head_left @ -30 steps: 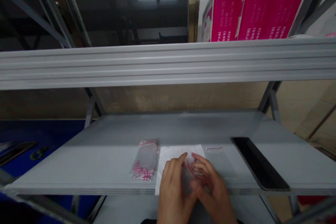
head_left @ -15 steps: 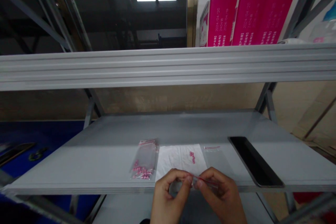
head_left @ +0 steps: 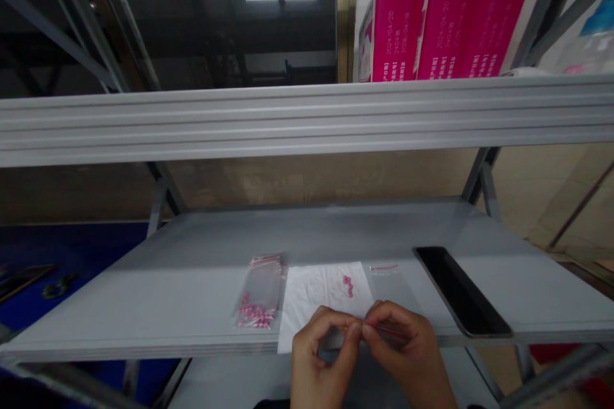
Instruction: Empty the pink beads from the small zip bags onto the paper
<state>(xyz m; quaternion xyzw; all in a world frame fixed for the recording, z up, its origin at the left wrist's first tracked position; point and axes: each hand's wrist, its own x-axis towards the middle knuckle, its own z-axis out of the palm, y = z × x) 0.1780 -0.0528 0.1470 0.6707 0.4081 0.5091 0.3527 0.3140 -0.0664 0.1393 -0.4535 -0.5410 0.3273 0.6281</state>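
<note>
Just beyond the shelf's front edge, my left hand (head_left: 325, 353) and my right hand (head_left: 407, 348) meet fingertip to fingertip. Both pinch the red-striped top of a small clear bag (head_left: 391, 331), mostly hidden by the fingers. Behind them lies a white paper sheet (head_left: 307, 297) with several pink beads (head_left: 348, 286) on its right part. Left of the paper is a stack of clear zip bags (head_left: 263, 287), with pink beads (head_left: 256, 316) at the bottom. A flat clear zip bag (head_left: 391, 284) rests right of the paper.
A black phone-like slab (head_left: 463, 291) lies on the grey shelf (head_left: 158, 287) at the right. Above runs a metal shelf beam (head_left: 288, 121), with pink boxes (head_left: 451, 22) and a blue-capped bottle (head_left: 592, 38) on the upper level. A blue surface (head_left: 96, 243) shows at the left.
My left hand has moved right, so the fingertips of both hands now touch, with less of the held bag showing between them. The view has shifted slightly.
</note>
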